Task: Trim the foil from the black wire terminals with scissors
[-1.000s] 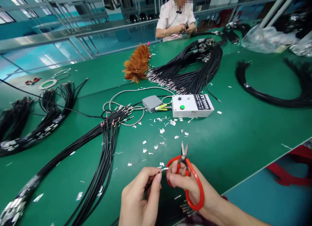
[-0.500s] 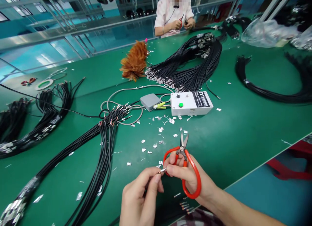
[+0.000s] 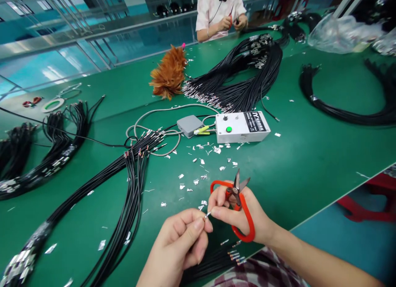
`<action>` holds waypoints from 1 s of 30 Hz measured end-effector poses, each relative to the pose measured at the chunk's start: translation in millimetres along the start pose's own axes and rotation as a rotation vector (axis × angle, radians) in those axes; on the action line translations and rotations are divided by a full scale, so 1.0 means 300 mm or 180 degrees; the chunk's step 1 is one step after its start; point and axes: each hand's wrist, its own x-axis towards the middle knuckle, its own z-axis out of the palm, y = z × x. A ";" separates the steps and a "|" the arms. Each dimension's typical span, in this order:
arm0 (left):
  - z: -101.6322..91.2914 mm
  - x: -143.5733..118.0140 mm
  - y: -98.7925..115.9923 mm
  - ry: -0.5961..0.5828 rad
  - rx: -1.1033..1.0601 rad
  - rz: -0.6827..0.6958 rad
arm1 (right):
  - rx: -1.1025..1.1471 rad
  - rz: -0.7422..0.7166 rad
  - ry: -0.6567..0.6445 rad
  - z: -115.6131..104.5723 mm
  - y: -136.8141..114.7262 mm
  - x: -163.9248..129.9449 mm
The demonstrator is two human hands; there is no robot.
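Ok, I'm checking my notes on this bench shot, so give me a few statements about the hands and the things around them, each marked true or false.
1. The right hand has red-handled scissors looped on its fingers. True.
2. The scissor blades are fully closed. False: the blades stand slightly apart, pointing away from the person.
3. The left hand pinches a small metal wire end that the right fingertips also meet. True.
4. The white control box has a red button on top. False: its button is green.
5. The feather duster lies at the near edge of the green table. False: it lies far off, near the black cable bundle.
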 end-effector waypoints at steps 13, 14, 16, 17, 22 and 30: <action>0.025 -0.010 0.018 0.0572 0.0175 0.0335 | -0.0020 0.0031 0.0131 0.012 -0.034 -0.007; 0.028 -0.009 0.015 0.0643 0.0194 0.0346 | 0.0080 0.0158 0.0130 0.012 -0.034 -0.007; 0.033 -0.008 0.010 0.0751 0.0252 0.0395 | 0.0406 0.0424 0.0150 0.013 -0.028 -0.005; 0.035 -0.007 0.007 0.0787 0.0290 0.0447 | 0.0638 0.0581 0.0175 0.016 -0.024 -0.004; 0.035 -0.005 -0.010 0.0853 0.0415 0.0631 | 0.1534 0.1261 0.0268 0.041 0.001 -0.007; 0.023 0.000 -0.009 0.0619 0.0361 0.0417 | 0.1078 0.0678 0.0400 0.037 0.012 0.001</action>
